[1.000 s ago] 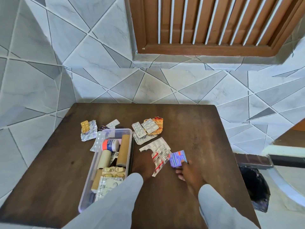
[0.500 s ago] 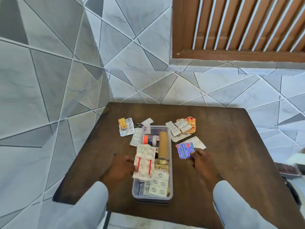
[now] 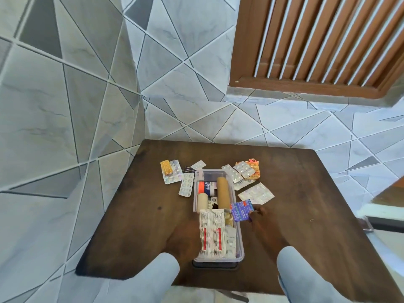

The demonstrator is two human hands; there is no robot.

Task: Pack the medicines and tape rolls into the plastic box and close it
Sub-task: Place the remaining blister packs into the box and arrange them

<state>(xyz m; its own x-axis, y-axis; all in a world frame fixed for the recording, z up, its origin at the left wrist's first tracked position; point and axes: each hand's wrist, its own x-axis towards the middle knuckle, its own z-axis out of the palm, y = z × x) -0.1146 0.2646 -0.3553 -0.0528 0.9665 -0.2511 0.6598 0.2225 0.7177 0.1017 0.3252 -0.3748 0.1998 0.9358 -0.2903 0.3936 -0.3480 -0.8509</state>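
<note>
We see the clear plastic box standing open, long side running away from us, near the front edge of the dark wooden surface; inside lie tan tape rolls, a white and orange adhesive tape roll and loose blister packs; our left hand sits just beside the box's left wall, its grip pinching a stack of white and red blister strips that hangs over the near half of the box; our right hand is just outside the right wall, its grip pinching a small blue and purple packet at the box's right rim; beyond the far end of the box, more medicines lie on the surface: an orange pill strip on a silver foil pack, a white blister strip beside the left wall, a cluster of white strips over an orange foil pack, and a flat silver sheet to the right; the left, right and far margins of the surface stand bare out to the edges; the far edge meets the tiled wall.
</note>
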